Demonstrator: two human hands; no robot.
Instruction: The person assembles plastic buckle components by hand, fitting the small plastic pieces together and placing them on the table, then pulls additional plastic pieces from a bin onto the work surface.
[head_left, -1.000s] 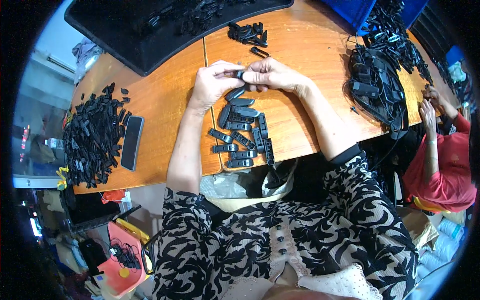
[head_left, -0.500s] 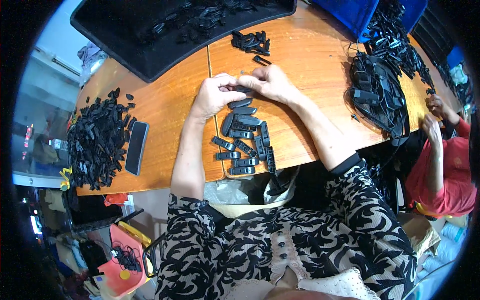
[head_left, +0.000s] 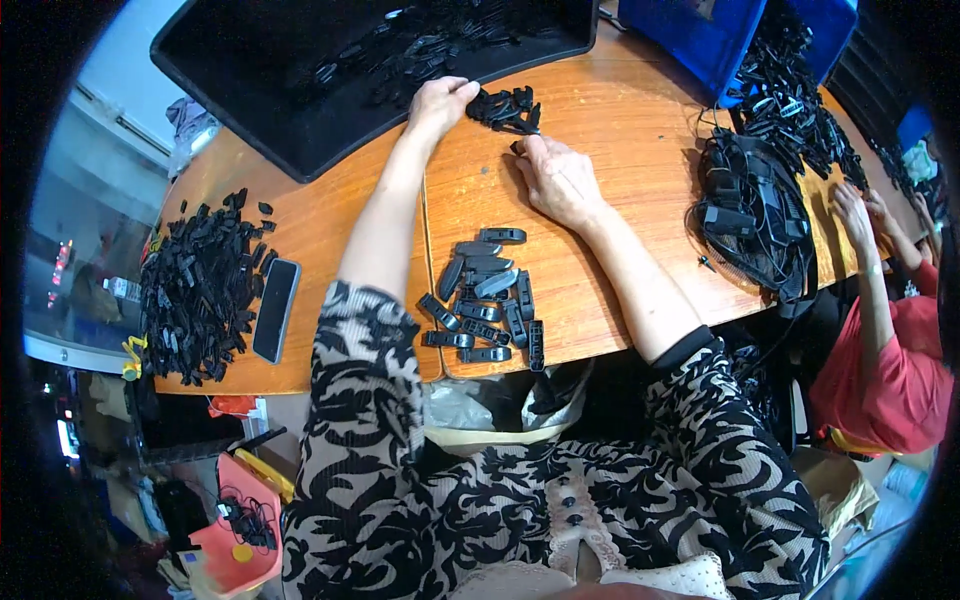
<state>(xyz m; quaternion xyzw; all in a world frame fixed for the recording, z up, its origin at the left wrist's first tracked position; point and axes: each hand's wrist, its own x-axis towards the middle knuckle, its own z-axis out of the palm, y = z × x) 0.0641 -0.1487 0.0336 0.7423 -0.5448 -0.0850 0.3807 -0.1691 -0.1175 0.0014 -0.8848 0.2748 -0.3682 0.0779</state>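
My left hand [head_left: 439,108] reaches over the near rim of the black bin, its fingers closed at the left edge of a small pile of slim black clip parts [head_left: 510,108]. Whatever its fingertips pinch is hidden. Lower and to the right, my right hand [head_left: 563,182] is curled, palm down, with a small black clip part [head_left: 518,147] showing at its fingertips. Between my forearms lies a loose group of black plastic buckles [head_left: 485,312], some flat and some on their sides, near the front edge of the wooden table [head_left: 600,290].
A large black bin [head_left: 300,172] with more parts stands at the back left. Left lie a heap of black pieces [head_left: 200,290] and a phone [head_left: 276,310]. On the right are a black mesh bag [head_left: 755,210], a blue bin [head_left: 680,50] spilling parts, and a co-worker's hands [head_left: 855,215].
My hands have separated: the left moved away to the small pile by the bin, the right up to a lone clip part. Another buckle now lies atop the group, which has shifted slightly.
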